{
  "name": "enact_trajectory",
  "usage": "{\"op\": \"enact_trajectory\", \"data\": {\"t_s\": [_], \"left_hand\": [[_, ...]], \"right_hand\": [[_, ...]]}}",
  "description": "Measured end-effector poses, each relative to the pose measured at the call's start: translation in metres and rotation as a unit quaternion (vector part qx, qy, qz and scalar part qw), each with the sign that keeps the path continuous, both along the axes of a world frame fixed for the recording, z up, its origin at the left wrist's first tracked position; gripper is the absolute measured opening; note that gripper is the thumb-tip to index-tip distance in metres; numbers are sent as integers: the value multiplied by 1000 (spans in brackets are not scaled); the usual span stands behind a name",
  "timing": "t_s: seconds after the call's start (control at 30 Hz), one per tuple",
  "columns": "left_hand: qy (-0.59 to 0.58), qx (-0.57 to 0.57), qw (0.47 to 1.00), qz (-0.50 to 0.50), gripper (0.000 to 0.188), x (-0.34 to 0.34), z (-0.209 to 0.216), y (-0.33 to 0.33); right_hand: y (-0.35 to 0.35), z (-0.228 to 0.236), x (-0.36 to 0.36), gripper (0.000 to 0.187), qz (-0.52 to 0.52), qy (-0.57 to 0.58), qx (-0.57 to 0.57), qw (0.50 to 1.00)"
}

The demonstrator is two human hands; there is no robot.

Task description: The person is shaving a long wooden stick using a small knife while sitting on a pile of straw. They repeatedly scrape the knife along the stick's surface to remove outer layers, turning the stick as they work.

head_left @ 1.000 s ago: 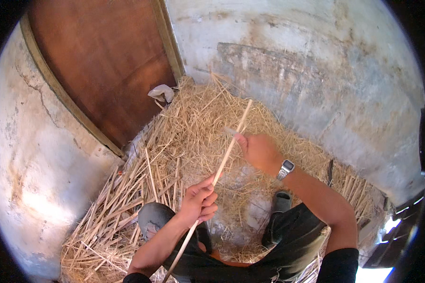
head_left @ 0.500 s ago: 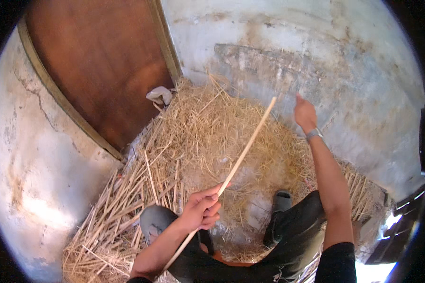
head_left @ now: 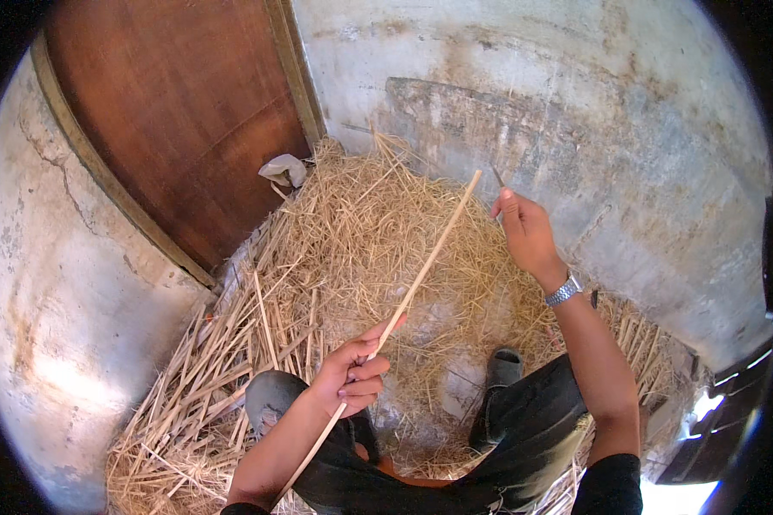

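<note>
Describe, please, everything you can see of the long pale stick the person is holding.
The stick is a long, thin, straight strip, pale tan, like split cane or reed. It slants from lower left to upper right above the straw pile. The left hand grips it near the lower part; its top end is free, near the right hand.

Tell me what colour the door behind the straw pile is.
The door is reddish brown, seen in the head view.

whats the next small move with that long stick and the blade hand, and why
Probably bring the right hand back down to the stick. The left hand grips its lower part and it slants up over the straw pile, while the right hand, holding a thin blade-like tool, is off to the side of its tip, not touching it.
</note>
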State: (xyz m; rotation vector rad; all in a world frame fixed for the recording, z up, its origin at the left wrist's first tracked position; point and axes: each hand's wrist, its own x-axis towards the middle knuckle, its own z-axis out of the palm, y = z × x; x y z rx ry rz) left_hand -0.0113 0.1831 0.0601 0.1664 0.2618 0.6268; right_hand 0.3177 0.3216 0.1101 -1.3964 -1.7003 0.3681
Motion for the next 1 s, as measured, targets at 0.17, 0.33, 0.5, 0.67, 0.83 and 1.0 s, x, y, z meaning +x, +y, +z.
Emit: {"op": "enact_trajectory", "data": {"t_s": [0.17, 0.33, 0.5, 0.67, 0.83, 1.0], "left_hand": [[-78, -24, 996, -24, 60, 10, -2, -2], [-2, -5, 1000, 12, 53, 11, -3, 0], [33, -37, 996, 71, 29, 11, -14, 2], [-18, -84, 995, 59, 15, 9, -14, 0], [-49, -75, 994, 66, 39, 12, -11, -3], [0, -45, 998, 42, 51, 5, -11, -14]], "right_hand": [[-13, -3, -20, 56, -14, -101, 26, 994], [-51, -22, -74, 46, 83, -242, -49, 965], [-101, -21, -117, 44, 200, -250, -32, 947], [-105, -23, -123, 44, 221, -267, -44, 937], [-79, -37, -111, 48, 151, -273, -33, 950], [-20, -25, -65, 55, 103, -278, -119, 948]]}}
